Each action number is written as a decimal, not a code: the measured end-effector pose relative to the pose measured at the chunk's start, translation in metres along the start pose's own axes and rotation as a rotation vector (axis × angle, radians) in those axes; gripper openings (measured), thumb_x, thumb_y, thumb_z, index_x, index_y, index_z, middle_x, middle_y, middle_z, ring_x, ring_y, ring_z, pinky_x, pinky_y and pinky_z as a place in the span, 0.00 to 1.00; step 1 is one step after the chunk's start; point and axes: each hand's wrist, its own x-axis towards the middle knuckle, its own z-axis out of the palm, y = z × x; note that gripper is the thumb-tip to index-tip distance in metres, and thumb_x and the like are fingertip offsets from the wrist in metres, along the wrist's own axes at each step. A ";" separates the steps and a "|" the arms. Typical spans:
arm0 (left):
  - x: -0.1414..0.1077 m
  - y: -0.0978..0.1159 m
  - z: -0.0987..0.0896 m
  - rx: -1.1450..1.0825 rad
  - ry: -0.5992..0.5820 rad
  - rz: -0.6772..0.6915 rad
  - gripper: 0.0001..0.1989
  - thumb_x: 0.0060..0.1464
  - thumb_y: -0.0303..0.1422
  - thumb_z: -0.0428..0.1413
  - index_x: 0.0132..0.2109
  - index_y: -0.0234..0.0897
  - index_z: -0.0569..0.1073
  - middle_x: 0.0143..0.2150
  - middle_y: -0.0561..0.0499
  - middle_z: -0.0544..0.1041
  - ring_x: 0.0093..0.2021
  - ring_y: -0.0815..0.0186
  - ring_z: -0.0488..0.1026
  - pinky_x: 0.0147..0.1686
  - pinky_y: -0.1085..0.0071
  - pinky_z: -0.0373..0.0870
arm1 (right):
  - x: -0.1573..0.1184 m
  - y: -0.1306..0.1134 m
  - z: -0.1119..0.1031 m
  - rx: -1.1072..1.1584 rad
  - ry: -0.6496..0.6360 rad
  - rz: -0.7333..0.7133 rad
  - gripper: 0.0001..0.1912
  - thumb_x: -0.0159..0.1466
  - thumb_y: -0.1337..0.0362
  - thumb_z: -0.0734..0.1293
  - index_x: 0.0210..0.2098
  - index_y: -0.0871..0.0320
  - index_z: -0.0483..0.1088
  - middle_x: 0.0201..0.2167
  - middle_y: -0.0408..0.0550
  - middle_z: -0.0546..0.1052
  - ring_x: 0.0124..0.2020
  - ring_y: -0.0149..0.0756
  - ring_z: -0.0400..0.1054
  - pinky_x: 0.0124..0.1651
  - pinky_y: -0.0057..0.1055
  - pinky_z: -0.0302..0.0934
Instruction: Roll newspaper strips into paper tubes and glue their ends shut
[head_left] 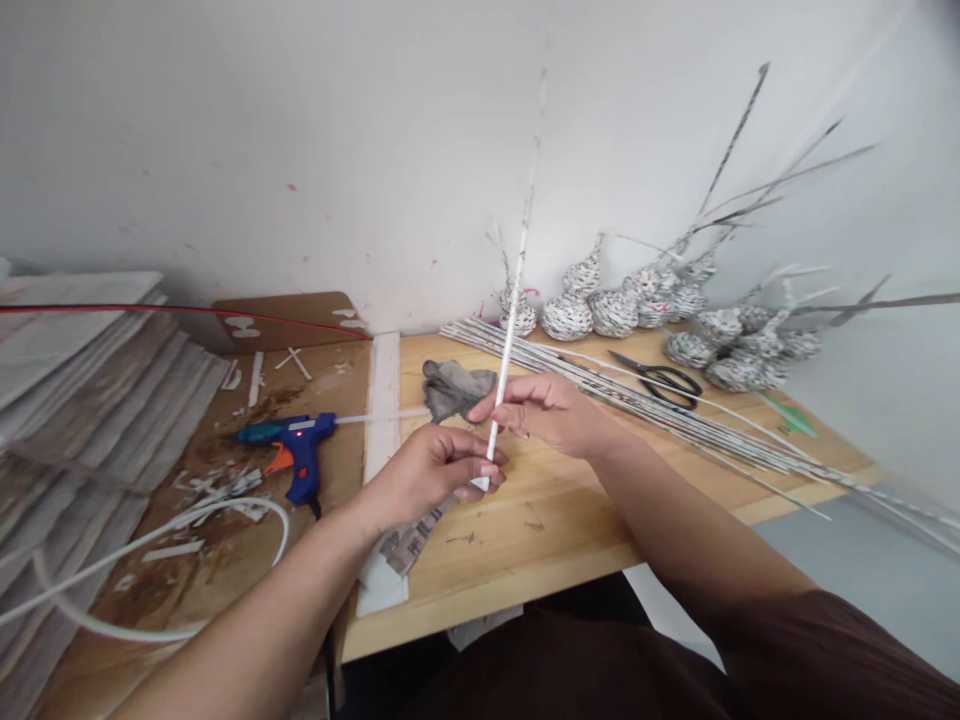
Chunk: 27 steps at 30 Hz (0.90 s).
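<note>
A long, thin white paper tube (517, 270) stands nearly upright over the table, its top leaning slightly right. My left hand (442, 470) pinches its lower end, fingers closed round it. Just above, my right hand (544, 410) grips the same tube between thumb and fingers. A strip of printed paper (412, 540) lies below my left hand, its upper part hidden by the hand. Behind the hands is a crumpled grey glove or cloth (454, 388).
Left are a blue glue gun (300, 450), paper scraps, a white cable (247, 502) and stacked newspaper (82, 420). Right are a bundle of paper tubes (645, 405), black scissors (671, 385) and several woven paper gourd shapes (615, 310) by the wall.
</note>
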 end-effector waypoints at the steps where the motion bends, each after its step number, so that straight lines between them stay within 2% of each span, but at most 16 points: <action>1: 0.000 0.000 0.000 0.000 -0.001 0.000 0.12 0.51 0.36 0.60 0.38 0.30 0.78 0.34 0.45 0.78 0.29 0.70 0.70 0.31 0.72 0.69 | 0.000 0.000 0.000 -0.001 0.022 -0.003 0.11 0.57 0.59 0.71 0.33 0.61 0.77 0.27 0.44 0.76 0.28 0.28 0.67 0.31 0.26 0.59; 3: 0.000 -0.001 0.000 0.007 0.009 -0.006 0.12 0.51 0.36 0.60 0.39 0.31 0.78 0.34 0.45 0.78 0.29 0.70 0.70 0.31 0.73 0.69 | 0.000 0.001 0.000 0.013 0.136 -0.019 0.11 0.52 0.59 0.75 0.27 0.61 0.75 0.25 0.43 0.74 0.27 0.28 0.66 0.30 0.26 0.59; 5: 0.000 -0.001 -0.001 0.022 0.023 -0.006 0.13 0.51 0.37 0.60 0.40 0.32 0.78 0.34 0.46 0.78 0.30 0.69 0.71 0.32 0.72 0.69 | 0.001 0.003 0.000 0.034 0.212 -0.045 0.12 0.50 0.60 0.76 0.26 0.60 0.74 0.23 0.42 0.73 0.26 0.28 0.65 0.29 0.26 0.59; 6: 0.000 -0.001 -0.001 0.033 0.025 0.002 0.13 0.51 0.37 0.60 0.40 0.32 0.78 0.34 0.46 0.78 0.30 0.69 0.71 0.32 0.72 0.69 | 0.001 0.004 -0.001 0.043 0.204 -0.056 0.11 0.50 0.60 0.76 0.28 0.60 0.74 0.24 0.42 0.74 0.27 0.28 0.66 0.30 0.26 0.60; 8: 0.000 -0.002 -0.002 0.054 0.016 0.023 0.13 0.52 0.37 0.59 0.40 0.32 0.79 0.34 0.46 0.78 0.30 0.69 0.71 0.32 0.72 0.69 | 0.000 0.004 -0.002 0.040 0.109 -0.055 0.11 0.53 0.59 0.74 0.33 0.59 0.76 0.28 0.44 0.75 0.30 0.29 0.67 0.33 0.27 0.62; 10: 0.000 -0.003 -0.003 0.059 0.011 0.036 0.13 0.52 0.38 0.59 0.39 0.32 0.79 0.34 0.45 0.78 0.30 0.68 0.71 0.32 0.71 0.69 | 0.000 0.004 -0.004 0.019 0.053 -0.045 0.12 0.54 0.58 0.73 0.34 0.59 0.76 0.30 0.45 0.76 0.31 0.30 0.68 0.34 0.28 0.63; 14: 0.001 -0.005 -0.005 0.017 0.033 0.032 0.14 0.51 0.37 0.60 0.41 0.31 0.78 0.34 0.45 0.78 0.30 0.68 0.71 0.32 0.71 0.68 | 0.000 0.003 -0.006 0.009 0.216 -0.073 0.13 0.48 0.59 0.77 0.25 0.60 0.72 0.22 0.41 0.71 0.24 0.27 0.63 0.27 0.25 0.59; 16: 0.002 -0.007 -0.006 0.002 0.042 0.032 0.14 0.51 0.37 0.61 0.42 0.31 0.78 0.33 0.45 0.79 0.29 0.69 0.71 0.31 0.71 0.68 | 0.000 0.002 -0.007 0.040 0.189 -0.085 0.12 0.50 0.60 0.76 0.28 0.59 0.73 0.23 0.40 0.71 0.24 0.26 0.62 0.28 0.24 0.58; 18: 0.002 -0.008 -0.007 -0.002 0.046 0.032 0.14 0.51 0.37 0.61 0.41 0.31 0.78 0.33 0.45 0.79 0.29 0.69 0.71 0.31 0.71 0.68 | 0.000 0.002 -0.008 0.042 0.076 -0.084 0.10 0.54 0.60 0.73 0.34 0.59 0.75 0.28 0.43 0.74 0.28 0.27 0.65 0.31 0.26 0.60; 20: 0.003 -0.009 -0.008 -0.008 0.049 0.027 0.14 0.50 0.37 0.61 0.40 0.31 0.78 0.33 0.45 0.79 0.29 0.69 0.71 0.31 0.71 0.68 | 0.000 0.002 -0.009 0.011 0.027 -0.088 0.10 0.56 0.60 0.72 0.35 0.59 0.76 0.31 0.46 0.75 0.31 0.29 0.67 0.34 0.27 0.61; 24: 0.003 -0.010 -0.011 -0.016 0.056 0.032 0.14 0.49 0.37 0.62 0.41 0.31 0.77 0.32 0.45 0.79 0.26 0.71 0.69 0.29 0.73 0.66 | 0.000 0.003 -0.010 -0.044 0.195 -0.086 0.11 0.51 0.59 0.75 0.26 0.60 0.74 0.23 0.43 0.72 0.26 0.28 0.64 0.29 0.26 0.58; 25: 0.003 -0.010 -0.011 -0.014 0.059 0.035 0.14 0.49 0.36 0.62 0.41 0.31 0.77 0.32 0.46 0.79 0.25 0.71 0.69 0.28 0.73 0.66 | 0.000 0.003 -0.011 -0.038 0.200 -0.078 0.11 0.51 0.59 0.75 0.27 0.60 0.74 0.23 0.42 0.72 0.25 0.28 0.63 0.29 0.26 0.58; 27: 0.003 -0.010 -0.012 -0.016 0.064 0.035 0.13 0.49 0.36 0.62 0.40 0.31 0.77 0.32 0.46 0.78 0.25 0.71 0.68 0.28 0.73 0.66 | 0.000 0.001 -0.011 -0.025 0.125 -0.063 0.12 0.54 0.58 0.74 0.34 0.60 0.75 0.27 0.44 0.74 0.28 0.29 0.65 0.31 0.27 0.60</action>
